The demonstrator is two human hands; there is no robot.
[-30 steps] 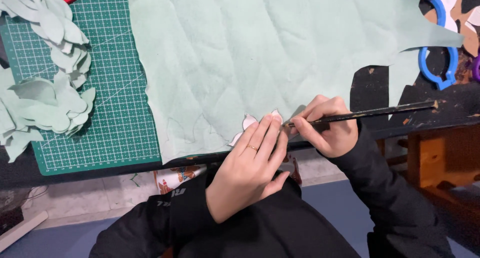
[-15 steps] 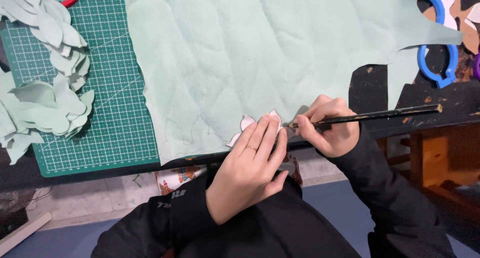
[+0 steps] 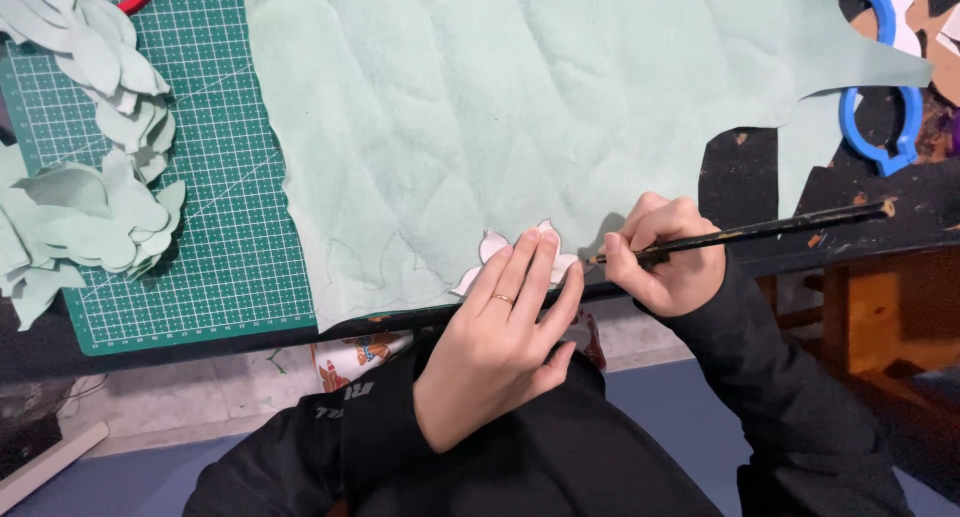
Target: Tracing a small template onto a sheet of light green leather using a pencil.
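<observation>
One big sheet of pale green felt (image 3: 560,107) covers most of the tabletop (image 3: 745,172), and judging by it the tracing is early-to-mid: most of the sheet is bare, with only a few faint leaf outlines along its near edge, left of the template. Its right edge is already cut away in a ragged notch, so some pieces look taken from there. Left of the sheet lies the green cutting mat (image 3: 225,237), and on the mat's far-left side sits a pile of cut felt leaves (image 3: 85,192), so a fair batch looks finished. Beyond the sheet's right edge lie blue scissor handles (image 3: 880,127), untouched. At the sheet's near edge the left hand (image 3: 500,347) lies flat, fingers spread, pressing down the white leaf-shaped template (image 3: 492,249); no grip there, just pressure. Just right of the template, the right hand (image 3: 665,262) has its grip closed around a dark pencil (image 3: 760,229), tip at the template's right edge, touching the felt. Left to do, as I read it: finish this outline, fill the bare area, then cut.
</observation>
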